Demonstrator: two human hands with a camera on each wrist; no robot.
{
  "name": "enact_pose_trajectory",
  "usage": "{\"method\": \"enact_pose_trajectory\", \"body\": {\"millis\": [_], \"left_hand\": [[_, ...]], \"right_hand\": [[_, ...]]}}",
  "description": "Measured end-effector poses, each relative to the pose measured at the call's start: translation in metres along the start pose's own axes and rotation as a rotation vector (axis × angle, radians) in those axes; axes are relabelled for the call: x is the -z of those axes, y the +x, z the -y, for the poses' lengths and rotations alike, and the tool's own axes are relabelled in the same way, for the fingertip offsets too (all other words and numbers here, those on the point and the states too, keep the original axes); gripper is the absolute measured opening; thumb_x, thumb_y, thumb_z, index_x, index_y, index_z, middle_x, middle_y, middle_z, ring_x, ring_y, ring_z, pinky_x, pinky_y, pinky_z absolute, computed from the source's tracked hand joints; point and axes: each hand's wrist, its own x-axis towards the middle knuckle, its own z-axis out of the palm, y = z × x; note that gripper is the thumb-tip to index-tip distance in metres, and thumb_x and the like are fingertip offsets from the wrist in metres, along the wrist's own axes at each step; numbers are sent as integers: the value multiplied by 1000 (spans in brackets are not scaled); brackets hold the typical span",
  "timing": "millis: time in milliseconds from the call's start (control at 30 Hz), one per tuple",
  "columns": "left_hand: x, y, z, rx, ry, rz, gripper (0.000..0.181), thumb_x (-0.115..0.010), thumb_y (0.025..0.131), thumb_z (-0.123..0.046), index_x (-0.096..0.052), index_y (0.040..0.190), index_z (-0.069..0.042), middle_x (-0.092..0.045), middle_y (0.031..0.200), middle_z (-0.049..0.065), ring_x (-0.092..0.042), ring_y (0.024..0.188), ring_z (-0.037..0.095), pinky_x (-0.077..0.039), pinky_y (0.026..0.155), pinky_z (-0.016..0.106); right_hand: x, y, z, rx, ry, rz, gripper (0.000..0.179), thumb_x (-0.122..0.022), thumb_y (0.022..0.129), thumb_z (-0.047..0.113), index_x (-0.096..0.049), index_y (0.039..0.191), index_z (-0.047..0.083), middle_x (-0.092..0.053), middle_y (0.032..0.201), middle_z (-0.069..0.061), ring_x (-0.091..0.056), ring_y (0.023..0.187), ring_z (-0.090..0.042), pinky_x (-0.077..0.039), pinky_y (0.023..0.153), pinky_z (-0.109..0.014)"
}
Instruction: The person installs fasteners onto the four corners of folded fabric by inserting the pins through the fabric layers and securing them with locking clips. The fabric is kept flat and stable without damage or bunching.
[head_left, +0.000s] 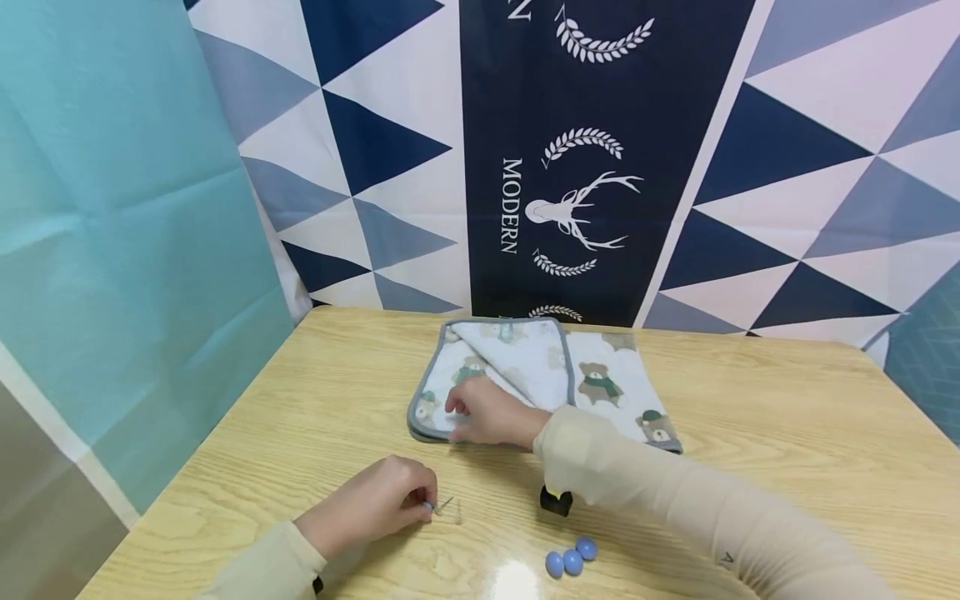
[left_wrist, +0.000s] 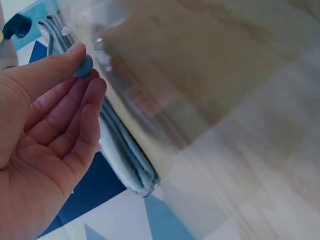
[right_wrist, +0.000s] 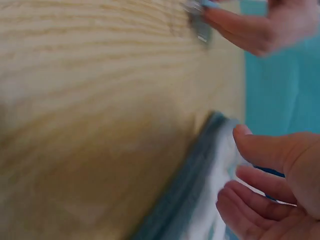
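My left hand (head_left: 378,504) pinches a small pin with a rounded blue head (left_wrist: 85,66) between thumb and forefinger, low over the table. Thin metal (head_left: 446,504) sticks out past the fingertips toward the right. Further back, my right hand (head_left: 495,412) hovers at the front edge of a folded white blanket (head_left: 600,350) with a bear print and grey edging. In the right wrist view, the fingers of this hand (right_wrist: 270,185) are loosely bent, with nothing between them, and overlap the blanket's edge (right_wrist: 200,175).
Three blue rounded pieces (head_left: 573,562) lie close together near the front of the wooden table (head_left: 787,433), right of the left hand. A black wrist device (head_left: 556,501) hangs under the right sleeve. Patterned fabric (head_left: 390,150) stands behind the table, with a turquoise sheet (head_left: 135,208) at left.
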Motion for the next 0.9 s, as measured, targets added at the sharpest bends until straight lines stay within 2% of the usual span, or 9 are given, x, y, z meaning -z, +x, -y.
{"method": "enact_pose_trajectory", "body": {"millis": [133,267,400,500,567,667,767,900], "left_hand": [[6,-1,0,15,-28,-6,10,-75,82,-13,-66,78,-16,-65,75,-11,-52,71,-8,-49,65,11],[14,-2,0,48,-65,0,9,-73,83,-12,-67,77,-16,-66,74,-12,-52,71,-9,-50,65,12],[22,-1,1,40,-66,-15,8,-73,83,-11,-69,76,-14,-67,73,-10,-52,69,-9,-50,64,13],[24,0,4,29,-69,-35,7,-72,83,-10,-70,78,-12,-68,74,-8,-54,70,-8,-51,65,14],[25,1,6,29,-80,-49,5,-72,84,-9,-71,79,-11,-69,76,-7,-55,71,-7,-52,66,14],[28,4,12,17,-97,-94,4,-70,85,-9,-71,82,-10,-70,78,-5,-58,73,-5,-53,67,16],[34,11,17,28,-111,-166,4,-69,86,-11,-70,82,-11,-70,80,-5,-59,74,-2,-54,69,17],[43,28,23,67,-116,-285,2,-70,86,-11,-71,86,-10,-71,84,-3,-60,76,2,-54,70,20]], "right_hand": [[-12,4,6,47,-76,-4,36,-85,71,16,-69,100,1,-69,92,-9,-61,83,-16,-52,73,-26],[-17,7,9,62,-125,-10,31,-83,70,7,-70,97,1,-70,93,-8,-63,83,-15,-54,73,-23],[-17,10,10,70,-107,-19,15,-70,76,-7,-72,87,3,-72,83,-7,-59,73,-12,-51,65,-21],[-15,9,9,71,-89,-32,20,-59,82,-10,-72,87,3,-73,82,-7,-61,72,-13,-52,64,-23],[-13,7,8,73,-78,-45,23,-55,84,-10,-72,92,2,-73,87,-9,-66,78,-16,-55,69,-25],[-5,6,4,64,-36,-102,25,-54,84,-10,-73,95,2,-74,90,-10,-68,83,-18,-57,74,-28],[8,7,0,16,26,-167,18,-59,86,-5,-73,93,3,-74,87,-9,-67,77,-14,-56,69,-23],[27,8,-6,-65,99,-245,9,-65,89,6,-73,94,4,-74,85,-8,-65,71,-11,-53,63,-19]]}}
